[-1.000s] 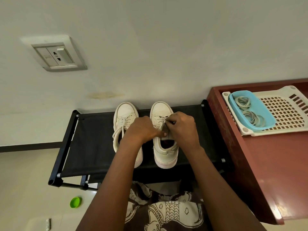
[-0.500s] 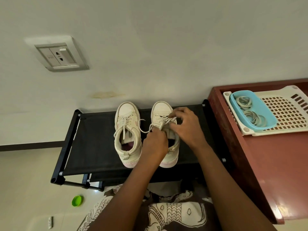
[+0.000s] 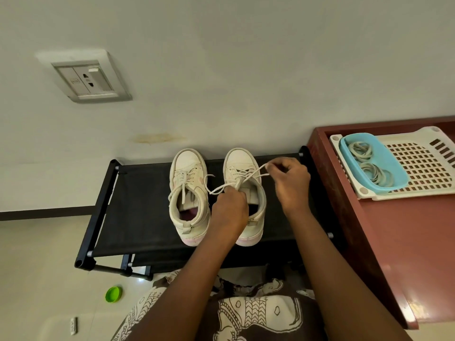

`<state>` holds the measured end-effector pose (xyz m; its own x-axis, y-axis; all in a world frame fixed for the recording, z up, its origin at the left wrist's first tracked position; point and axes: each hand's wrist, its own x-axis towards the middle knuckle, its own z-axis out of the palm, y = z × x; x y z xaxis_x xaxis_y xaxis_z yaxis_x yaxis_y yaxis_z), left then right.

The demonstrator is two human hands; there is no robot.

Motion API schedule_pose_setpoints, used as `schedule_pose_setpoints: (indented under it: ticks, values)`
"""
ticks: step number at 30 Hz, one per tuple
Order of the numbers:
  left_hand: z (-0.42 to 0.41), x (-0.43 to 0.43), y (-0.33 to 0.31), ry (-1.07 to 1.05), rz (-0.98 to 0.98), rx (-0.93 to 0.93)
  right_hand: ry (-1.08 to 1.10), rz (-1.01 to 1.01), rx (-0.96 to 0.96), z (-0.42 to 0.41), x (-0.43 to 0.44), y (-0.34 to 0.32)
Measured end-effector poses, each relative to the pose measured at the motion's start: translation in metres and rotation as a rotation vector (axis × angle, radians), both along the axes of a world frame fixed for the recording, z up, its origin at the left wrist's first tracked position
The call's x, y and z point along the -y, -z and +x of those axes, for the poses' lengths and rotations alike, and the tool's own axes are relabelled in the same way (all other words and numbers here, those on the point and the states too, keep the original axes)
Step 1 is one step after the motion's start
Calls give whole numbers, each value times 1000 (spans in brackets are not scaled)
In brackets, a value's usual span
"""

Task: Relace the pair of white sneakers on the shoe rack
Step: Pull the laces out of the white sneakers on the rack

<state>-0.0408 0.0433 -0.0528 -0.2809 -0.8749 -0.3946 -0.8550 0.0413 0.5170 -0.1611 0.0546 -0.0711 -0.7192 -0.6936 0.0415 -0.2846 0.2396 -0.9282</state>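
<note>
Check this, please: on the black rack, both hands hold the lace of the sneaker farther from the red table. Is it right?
No. The head view shows that, on the black rack, the left hand and right hand hold the lace of the sneaker nearer the red table.

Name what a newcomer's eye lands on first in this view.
Two hands meet at the centre: the left hand holds the lace of the right sneaker near its tongue, while the right hand pinches the lace's end. The pair stands toes to the wall on a black shoe rack, the left sneaker untouched. At the right, a blue tub of rubber bands sits in a white basket on a red-brown table.
</note>
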Motion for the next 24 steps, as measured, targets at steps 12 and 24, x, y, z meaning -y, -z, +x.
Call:
schedule_pose_setpoints:
  ticks: [12, 24]
  values:
    - [0, -3, -6, 58, -14, 62, -334, 179, -506, 17, -1, 8]
    - [0, 3, 4, -17, 19, 5, 49, -18, 91, 1, -1, -1]
